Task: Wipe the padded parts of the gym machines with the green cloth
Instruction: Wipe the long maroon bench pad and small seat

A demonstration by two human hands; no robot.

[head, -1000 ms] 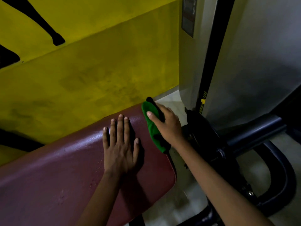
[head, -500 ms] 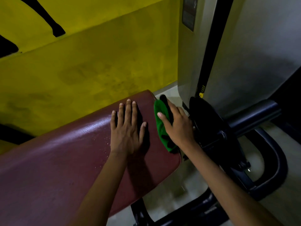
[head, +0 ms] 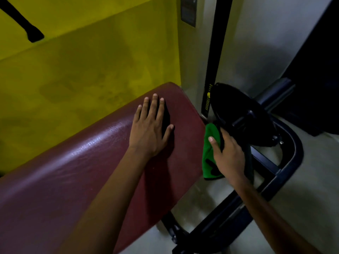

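Gripping green cloth point(head: 210, 153), label perhaps unreadable

Both forearms are bare as far as the frame shows, no sleeves, no watch, no bands or rings that I can spot. Left hand point(head: 150, 132) and right hand point(head: 228, 154) are gloveless too, with short, plain nails. Lighting's dim, so finer details aren't readable.

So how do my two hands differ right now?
The left hand lies flat, fingers straight, on top of the maroon padded bench; the right hand curls round the green cloth at the bench's end edge. Left holds nothing; right grips. Both are bare.
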